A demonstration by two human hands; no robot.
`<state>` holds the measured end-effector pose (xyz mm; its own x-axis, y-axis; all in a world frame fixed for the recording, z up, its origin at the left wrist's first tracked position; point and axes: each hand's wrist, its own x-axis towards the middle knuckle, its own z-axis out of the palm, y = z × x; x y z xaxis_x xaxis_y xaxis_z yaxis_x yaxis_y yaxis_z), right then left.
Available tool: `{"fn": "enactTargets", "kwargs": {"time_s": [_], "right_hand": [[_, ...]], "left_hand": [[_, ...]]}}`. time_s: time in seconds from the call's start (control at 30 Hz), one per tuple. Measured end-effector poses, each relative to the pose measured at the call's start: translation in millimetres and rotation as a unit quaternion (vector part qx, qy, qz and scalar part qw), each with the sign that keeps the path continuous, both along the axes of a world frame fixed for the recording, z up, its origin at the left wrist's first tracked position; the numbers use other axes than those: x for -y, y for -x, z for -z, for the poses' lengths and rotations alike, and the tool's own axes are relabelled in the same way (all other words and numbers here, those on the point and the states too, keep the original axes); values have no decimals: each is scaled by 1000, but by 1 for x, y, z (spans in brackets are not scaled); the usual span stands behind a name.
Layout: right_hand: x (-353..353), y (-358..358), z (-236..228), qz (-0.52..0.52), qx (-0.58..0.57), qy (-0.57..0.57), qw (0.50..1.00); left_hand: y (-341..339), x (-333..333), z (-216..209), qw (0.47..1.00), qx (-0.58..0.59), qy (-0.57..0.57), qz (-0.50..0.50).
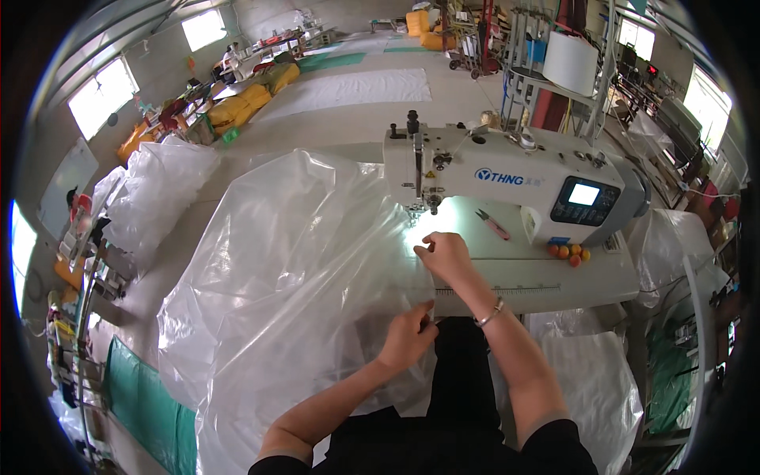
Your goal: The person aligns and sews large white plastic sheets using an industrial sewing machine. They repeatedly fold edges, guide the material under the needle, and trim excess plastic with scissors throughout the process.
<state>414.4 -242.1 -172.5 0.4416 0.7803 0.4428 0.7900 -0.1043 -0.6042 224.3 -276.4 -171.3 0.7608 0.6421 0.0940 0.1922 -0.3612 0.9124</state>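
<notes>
A large sheet of clear plastic film (269, 261) drapes over the left of the sewing machine's table and hangs down past its front edge. My left hand (408, 339) is closed on the film's right edge near the front of the table. Farther in, my right hand (445, 255) has its fingers pinched together at the same edge, just in front of the needle area. The white sewing machine (483, 162) stands beyond my hands, its lamp lighting the spot under the needle. The film's edge between my right fingertips is too small to make out clearly.
Thread snips (492, 225) with pink handles lie on the table right of the needle. Several small orange-red fruits (575, 253) sit by the machine's base. A ruler strip (507, 289) runs along the front. More plastic film (590, 388) hangs at the right; bundled film (158, 198) stands left.
</notes>
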Motion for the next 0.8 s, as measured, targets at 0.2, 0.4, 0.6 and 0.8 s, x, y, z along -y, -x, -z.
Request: {"fn": "enactTargets", "kwargs": {"time_s": [0.2, 0.4, 0.6, 0.8], "right_hand": [[-18, 12, 6, 21, 131, 150, 980], [47, 43, 17, 33, 114, 84, 989], [80, 76, 12, 34, 108, 52, 992], [67, 76, 14, -12, 146, -31, 989]], "left_hand": [[5, -4, -13, 989, 28, 143, 11], [-1, -43, -46, 983, -53, -174, 14], [-15, -57, 0, 915, -65, -397, 35], [-9, -80, 5, 883, -80, -460, 44]]}}
